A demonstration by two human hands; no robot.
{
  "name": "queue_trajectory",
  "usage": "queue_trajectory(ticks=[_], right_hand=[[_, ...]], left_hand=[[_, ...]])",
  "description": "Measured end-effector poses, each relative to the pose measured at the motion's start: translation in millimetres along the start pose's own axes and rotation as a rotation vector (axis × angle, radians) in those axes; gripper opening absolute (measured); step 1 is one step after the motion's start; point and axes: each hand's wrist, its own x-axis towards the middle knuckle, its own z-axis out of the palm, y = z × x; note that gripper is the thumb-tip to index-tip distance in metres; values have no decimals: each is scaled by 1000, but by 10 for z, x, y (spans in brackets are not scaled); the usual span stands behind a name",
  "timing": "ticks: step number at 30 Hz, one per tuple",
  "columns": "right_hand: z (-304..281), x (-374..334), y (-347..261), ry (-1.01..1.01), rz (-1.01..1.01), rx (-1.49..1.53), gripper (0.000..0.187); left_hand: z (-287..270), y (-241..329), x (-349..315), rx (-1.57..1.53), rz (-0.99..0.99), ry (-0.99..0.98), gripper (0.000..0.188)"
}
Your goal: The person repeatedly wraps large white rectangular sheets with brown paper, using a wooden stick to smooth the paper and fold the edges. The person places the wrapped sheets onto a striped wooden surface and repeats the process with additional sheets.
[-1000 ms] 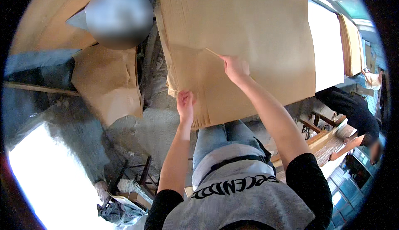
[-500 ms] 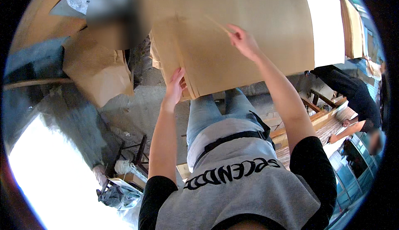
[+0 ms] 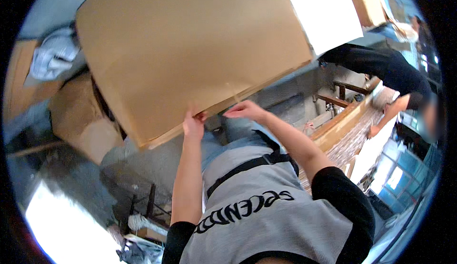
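Note:
A large brown sheet (image 3: 190, 45), paper or thin cardboard, lies at the top of a stack in front of me. At its near edge is my left hand (image 3: 193, 125), closed on the edge of the brown sheet, with some fingers out of sight. To the right, my right hand (image 3: 248, 111) is pinched round a thin pale stick (image 3: 236, 92), which points up over the near edge. The stick is blurred against the brown sheet.
A white sheet (image 3: 328, 11) adjoins the brown one at the far right. At right, a person in black (image 3: 385, 66) bends over a long wooden-edged bench (image 3: 342, 130). Folded brown paper (image 3: 81, 116) lies at left. Dark metal stands (image 3: 150, 204) are at lower left.
My right hand has come back from over the sheet to its near edge with the stick. My left hand has left the sheet's left corner for mid-edge. The view has turned.

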Motion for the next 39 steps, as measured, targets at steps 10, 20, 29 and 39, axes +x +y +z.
queue_trajectory(ticks=[10,20,29,39], right_hand=[[-964,-135,372,243,2,834,28],[-887,-196,178,513,-175,75,26],[-1041,-45,5,269,201,381,29],[-680,64,172,639,-277,-166,33]], left_hand=[[-108,97,-196,7,218,202,24],[-434,34,-366,-36,251,403,21],[-298,-17,-405,379,306,435,23],[-264,78,-402,519,461,463,37]])
